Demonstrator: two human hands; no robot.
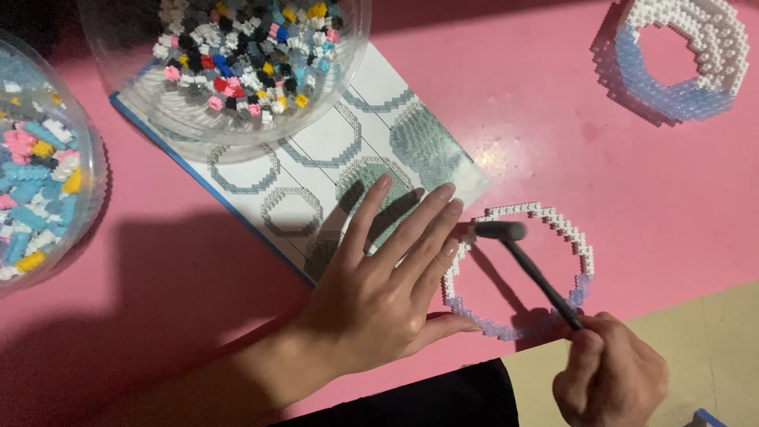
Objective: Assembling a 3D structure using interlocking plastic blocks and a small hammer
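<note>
Pressure is the risk here — the right hand [609, 379], fingers closed around a small black hammer [526, 265], has its head over the upper-left edge of a thin ring of white and pale-blue blocks [581, 253] on the pink table [553, 126]. The left hand [379, 285] lies flat, fingers spread, fingertips just beside the ring; a skewed tap could crack the ring or strike them.

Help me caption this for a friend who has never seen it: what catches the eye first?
A thin ring of white bricks lies on the pink table, the right hand holding a small black hammer over it. The left hand lies flat beside it, partly on the pattern sheet.
</note>
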